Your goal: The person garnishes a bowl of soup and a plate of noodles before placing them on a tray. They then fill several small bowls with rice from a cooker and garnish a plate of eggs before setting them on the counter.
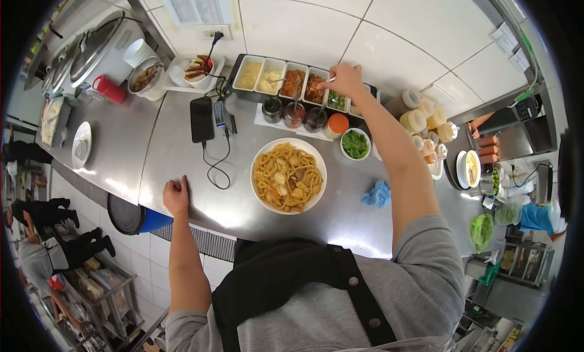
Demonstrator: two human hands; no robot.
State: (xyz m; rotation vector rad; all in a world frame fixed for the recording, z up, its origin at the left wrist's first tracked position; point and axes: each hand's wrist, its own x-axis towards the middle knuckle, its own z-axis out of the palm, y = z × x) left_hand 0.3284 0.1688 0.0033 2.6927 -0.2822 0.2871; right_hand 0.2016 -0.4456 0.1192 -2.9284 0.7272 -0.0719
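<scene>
Utensil handle (331, 80) pinched in right hand (347, 81) over toppings (316, 88), left hand (176, 197) curled on counter (228, 221)

Near the far edge of the tabletop (347, 224), the right hand (345, 80) covers most of the thin handle (330, 80) it holds, perhaps a spoon's. The right forearm (389, 133) hides part of the endmost tray insert (356, 110). The curled fingers of the left hand (176, 196), by the near edge, are partly hidden. The small display (219, 113) and wall papers (504, 37) are too small to read. The dark surround cuts off a person in blue (538, 217) beyond the right end.
</scene>
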